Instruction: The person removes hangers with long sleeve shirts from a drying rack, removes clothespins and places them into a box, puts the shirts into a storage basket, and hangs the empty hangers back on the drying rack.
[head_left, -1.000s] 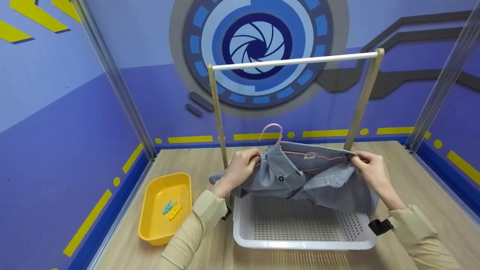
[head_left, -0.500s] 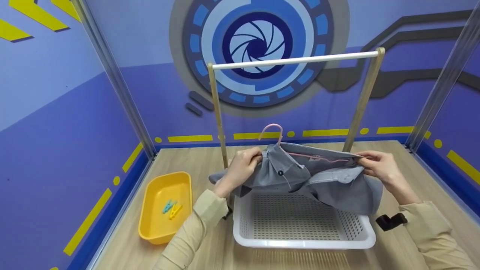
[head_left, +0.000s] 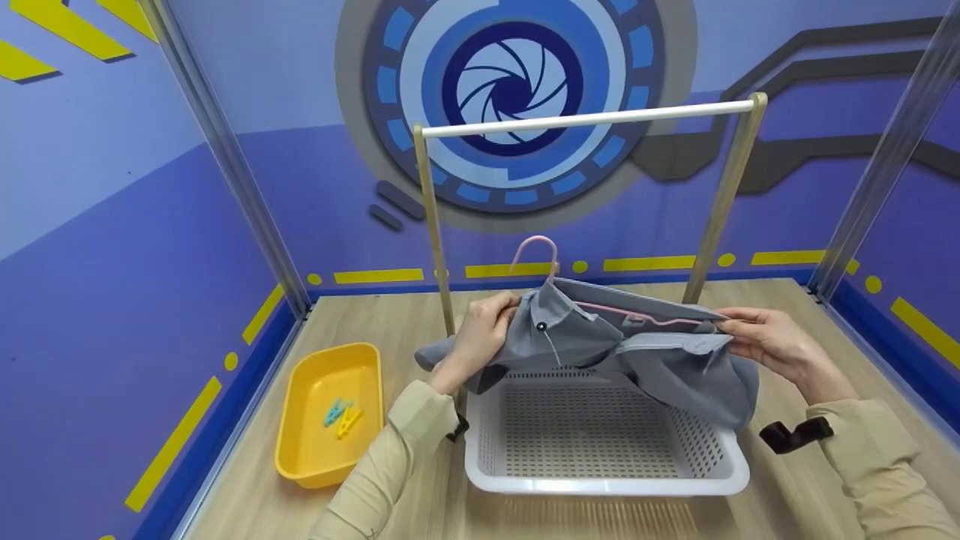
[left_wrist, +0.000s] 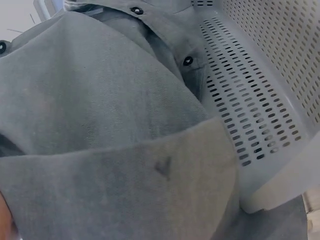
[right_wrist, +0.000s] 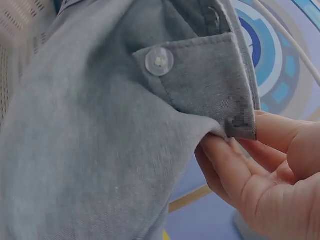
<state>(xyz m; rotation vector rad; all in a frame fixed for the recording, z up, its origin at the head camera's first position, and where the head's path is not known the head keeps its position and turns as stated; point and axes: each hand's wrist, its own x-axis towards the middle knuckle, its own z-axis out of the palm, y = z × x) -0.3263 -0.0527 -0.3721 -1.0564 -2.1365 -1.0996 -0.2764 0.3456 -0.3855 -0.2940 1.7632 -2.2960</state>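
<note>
Pink hanger [head_left: 554, 262] has risen slightly; left grip [head_left: 480, 334] and right grip [head_left: 780, 345] both hold the grey shirt [head_left: 585, 343]

The grey shirt [head_left: 570, 343] conceals most of the pink hanger [head_left: 556, 259], including its left arm, and covers the far rim of the white basket [head_left: 607, 486]. It also hides the foot of the rack's [head_left: 589, 118] right post toward the tabletop's [head_left: 375, 315] far edge. The left hand's [head_left: 480, 334] fingertips are lost in cloth; the left wrist view crops that hand to a sliver. The right hand [head_left: 776, 349] is cut by its wrist view's right edge, some fingertips behind fabric. The label [head_left: 636, 319] is too small to read.
</note>
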